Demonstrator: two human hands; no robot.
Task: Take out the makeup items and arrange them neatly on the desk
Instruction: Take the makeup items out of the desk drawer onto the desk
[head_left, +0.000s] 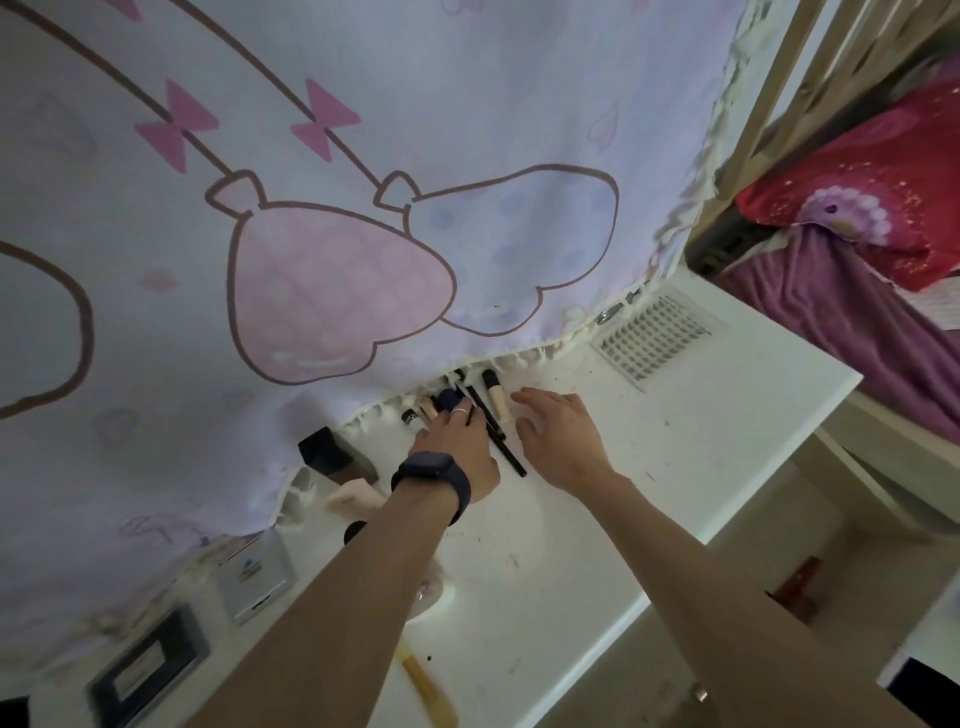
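The curtain (363, 156) hangs over the back of our desk (675, 441), and its hem marks where the row of makeup pieces lies. That row sits straight ahead of us, at the far reach of both arms, with the pieces side by side and their long axes running from the hem back towards us, leaning a little to the right.

Our left hand (457, 441) is the nearer one. It lies on top of the row, fingers stretched out rather than curled, with the fingertips on a dark blue piece (448, 399). We see no grip round anything.

Our right hand (561, 441) is spread and relaxed, palm down, just to the right of the row and holding nothing. We cannot tell whether it rests on the desk or hovers. The two hands are apart, with the long pencil (498, 431) lying between them.

The cream stick (496, 397) stands closest to the right fingertips, so we judge that any squaring-up from that side falls to the right hand, pushing leftwards across the pieces' long axes while the left steadies them.
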